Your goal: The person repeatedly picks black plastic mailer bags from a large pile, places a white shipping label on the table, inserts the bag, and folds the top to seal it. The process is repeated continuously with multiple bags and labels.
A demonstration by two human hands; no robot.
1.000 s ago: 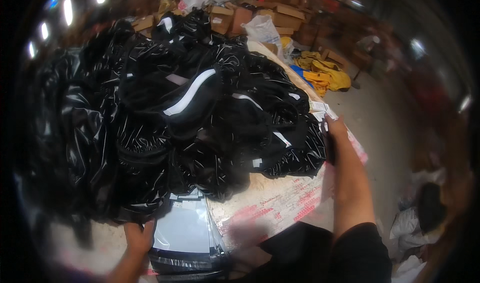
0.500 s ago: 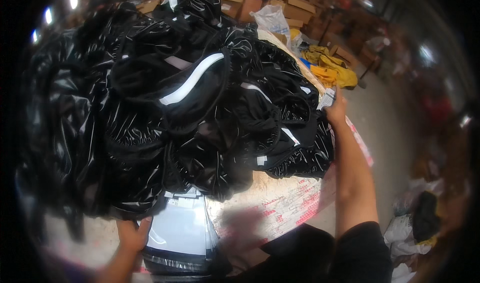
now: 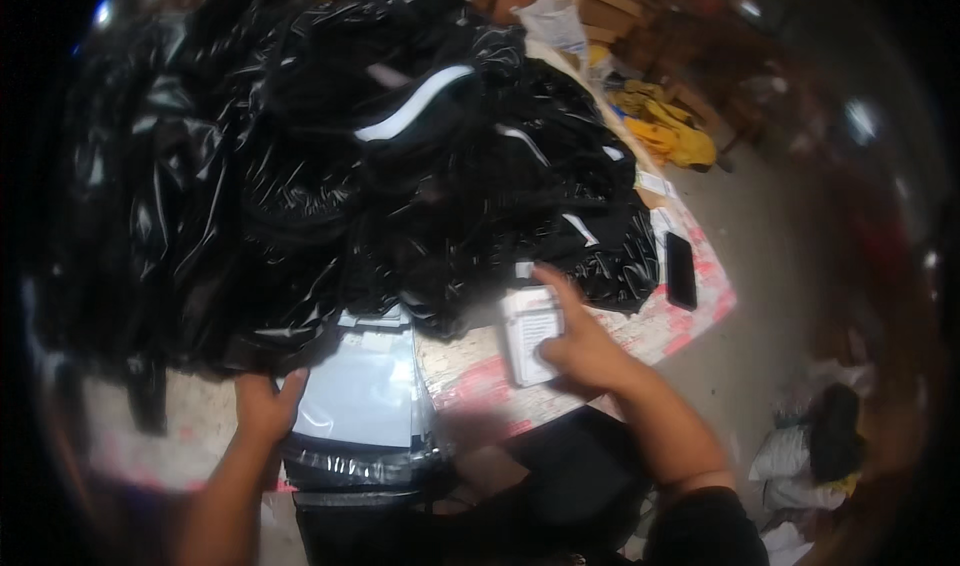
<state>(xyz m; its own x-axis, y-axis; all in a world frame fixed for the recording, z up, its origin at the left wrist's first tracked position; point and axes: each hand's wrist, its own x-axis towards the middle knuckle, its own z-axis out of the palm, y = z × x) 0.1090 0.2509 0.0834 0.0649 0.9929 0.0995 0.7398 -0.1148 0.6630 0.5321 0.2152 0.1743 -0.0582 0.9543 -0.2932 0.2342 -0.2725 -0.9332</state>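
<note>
Grips a white printed pack (image 3: 527,334) in the right hand (image 3: 588,351) above the near edge of the table (image 3: 190,418), thumb on its face, probably for steadiness. Rests the left hand (image 3: 264,408) against black garments (image 3: 430,191), fingers hidden, closure unclear.

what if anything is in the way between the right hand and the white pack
Nothing visible: the right hand grips the white pack directly. The shiny black pile lies beyond them, not in between.
</note>
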